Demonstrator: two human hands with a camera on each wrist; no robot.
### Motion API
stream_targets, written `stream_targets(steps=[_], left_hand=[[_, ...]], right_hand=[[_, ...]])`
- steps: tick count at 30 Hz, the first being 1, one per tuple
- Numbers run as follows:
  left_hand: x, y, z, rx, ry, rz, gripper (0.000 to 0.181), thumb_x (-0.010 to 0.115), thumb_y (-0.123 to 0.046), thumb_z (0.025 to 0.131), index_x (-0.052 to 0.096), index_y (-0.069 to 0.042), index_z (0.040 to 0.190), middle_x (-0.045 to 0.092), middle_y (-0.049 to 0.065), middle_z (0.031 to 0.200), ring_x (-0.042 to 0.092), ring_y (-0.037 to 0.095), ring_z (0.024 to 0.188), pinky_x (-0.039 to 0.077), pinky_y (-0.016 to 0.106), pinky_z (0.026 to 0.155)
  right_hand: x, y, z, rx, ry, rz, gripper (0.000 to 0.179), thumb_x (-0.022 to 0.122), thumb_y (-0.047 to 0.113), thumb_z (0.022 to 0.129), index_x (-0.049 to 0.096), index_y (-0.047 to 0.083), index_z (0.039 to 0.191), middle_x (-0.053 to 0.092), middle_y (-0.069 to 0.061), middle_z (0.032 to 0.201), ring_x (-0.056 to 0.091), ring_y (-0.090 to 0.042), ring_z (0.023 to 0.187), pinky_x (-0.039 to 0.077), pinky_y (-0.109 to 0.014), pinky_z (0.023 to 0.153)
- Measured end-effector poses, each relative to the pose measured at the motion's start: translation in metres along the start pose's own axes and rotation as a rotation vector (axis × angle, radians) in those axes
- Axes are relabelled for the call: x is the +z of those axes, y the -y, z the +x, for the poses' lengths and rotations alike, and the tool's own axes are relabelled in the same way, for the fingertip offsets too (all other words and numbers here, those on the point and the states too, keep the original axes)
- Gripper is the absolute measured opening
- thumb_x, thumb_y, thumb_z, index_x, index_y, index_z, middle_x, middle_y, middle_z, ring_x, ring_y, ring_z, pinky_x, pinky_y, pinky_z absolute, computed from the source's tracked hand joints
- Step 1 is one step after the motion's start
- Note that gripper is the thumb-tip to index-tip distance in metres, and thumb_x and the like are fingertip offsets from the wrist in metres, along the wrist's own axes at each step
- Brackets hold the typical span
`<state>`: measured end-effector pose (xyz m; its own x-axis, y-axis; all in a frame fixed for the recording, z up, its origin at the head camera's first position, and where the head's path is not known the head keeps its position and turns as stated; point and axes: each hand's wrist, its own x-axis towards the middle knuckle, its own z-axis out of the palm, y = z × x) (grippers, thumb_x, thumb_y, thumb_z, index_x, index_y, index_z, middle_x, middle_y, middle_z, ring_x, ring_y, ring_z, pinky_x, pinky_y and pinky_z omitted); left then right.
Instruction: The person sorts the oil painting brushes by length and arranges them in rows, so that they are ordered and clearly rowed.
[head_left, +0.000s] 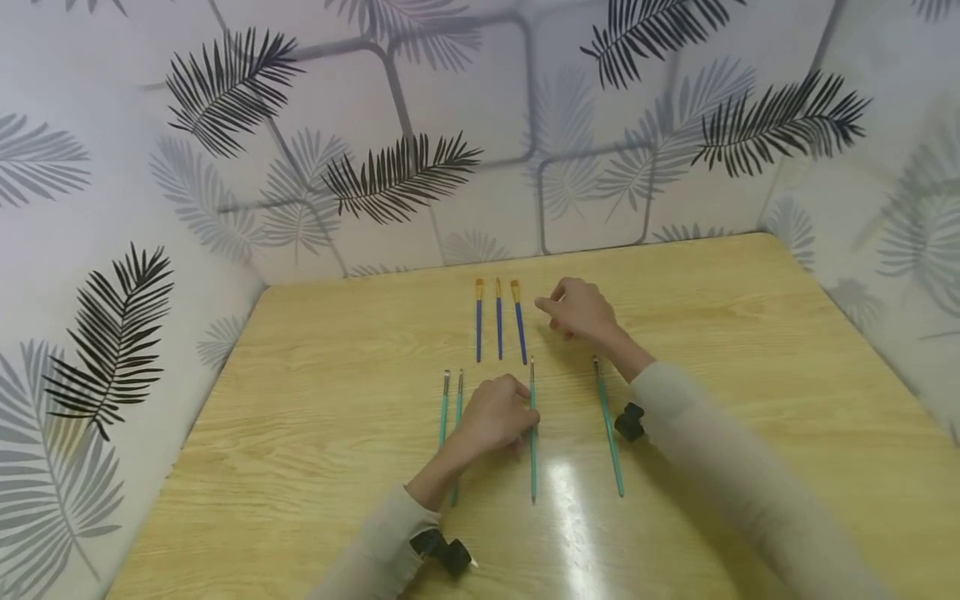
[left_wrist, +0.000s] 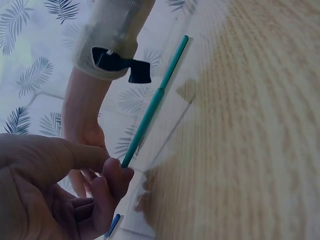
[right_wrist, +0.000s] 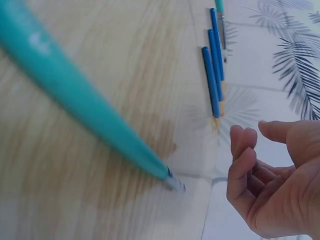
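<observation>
My left hand [head_left: 497, 415] is at the middle of the table and pinches a teal paintbrush [head_left: 533, 467] between thumb and fingers. In the left wrist view that paintbrush [left_wrist: 150, 112] slants up and away from the fingertips. Beyond it, my right hand [head_left: 579, 308] hovers right of the three blue paintbrushes, its fingers loosely bent. A gap shows between thumb and forefinger of the right hand [right_wrist: 272, 182] in the right wrist view, with nothing held. Another teal paintbrush [head_left: 610, 437] lies under the right forearm's side, large in the right wrist view.
Side by side towards the back lie three blue paintbrushes, left [head_left: 478, 329], middle [head_left: 498, 329] and right [head_left: 519, 325]. Two teal paintbrushes lie left of my left hand, the outer one [head_left: 444, 408] partly behind the wrist. A leaf-patterned wall [head_left: 480, 108] borders the wooden table [head_left: 300, 400].
</observation>
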<state>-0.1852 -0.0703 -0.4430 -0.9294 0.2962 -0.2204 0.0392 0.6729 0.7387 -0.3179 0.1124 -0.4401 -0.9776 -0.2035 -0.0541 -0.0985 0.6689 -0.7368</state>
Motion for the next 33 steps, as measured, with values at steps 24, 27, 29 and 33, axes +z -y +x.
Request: stream_targets(steps=[24, 27, 29, 33], left_hand=[[-0.026, 0.011, -0.013, 0.012, -0.020, -0.162, 0.044, 0.063, -0.007, 0.091, 0.058, 0.009, 0.132, 0.074, 0.003, 0.080, 0.071, 0.030, 0.055, 0.055, 0.027, 0.052], [-0.027, 0.013, -0.013, 0.027, -0.024, -0.160, 0.044, 0.062, -0.007, 0.092, 0.058, 0.009, 0.132, 0.074, 0.002, 0.079, 0.070, 0.030, 0.054, 0.055, 0.029, 0.055], [-0.028, 0.015, -0.013, 0.020, -0.030, -0.160, 0.044, 0.063, -0.008, 0.092, 0.058, 0.008, 0.133, 0.074, 0.001, 0.079, 0.069, 0.028, 0.054, 0.055, 0.029, 0.055], [-0.031, 0.017, -0.013, 0.021, -0.041, -0.149, 0.044, 0.064, -0.009, 0.093, 0.059, 0.007, 0.134, 0.074, 0.001, 0.078, 0.069, 0.029, 0.055, 0.053, 0.027, 0.053]], right_hand=[[-0.018, -0.011, -0.025, -0.012, 0.159, 0.239, 0.045, 0.063, 0.032, 0.105, 0.054, -0.004, 0.131, 0.071, -0.028, 0.110, 0.069, -0.032, 0.065, 0.060, -0.041, 0.060], [-0.019, -0.016, -0.030, -0.017, 0.167, 0.270, 0.042, 0.063, 0.028, 0.105, 0.054, -0.004, 0.131, 0.070, -0.029, 0.111, 0.069, -0.033, 0.067, 0.060, -0.042, 0.061], [-0.021, -0.018, -0.033, -0.025, 0.172, 0.279, 0.043, 0.063, 0.026, 0.105, 0.053, -0.005, 0.132, 0.069, -0.029, 0.112, 0.069, -0.032, 0.066, 0.060, -0.040, 0.061], [-0.025, -0.020, -0.041, -0.036, 0.188, 0.290, 0.047, 0.063, 0.025, 0.105, 0.050, -0.007, 0.137, 0.068, -0.030, 0.115, 0.070, -0.029, 0.068, 0.060, -0.038, 0.062]])
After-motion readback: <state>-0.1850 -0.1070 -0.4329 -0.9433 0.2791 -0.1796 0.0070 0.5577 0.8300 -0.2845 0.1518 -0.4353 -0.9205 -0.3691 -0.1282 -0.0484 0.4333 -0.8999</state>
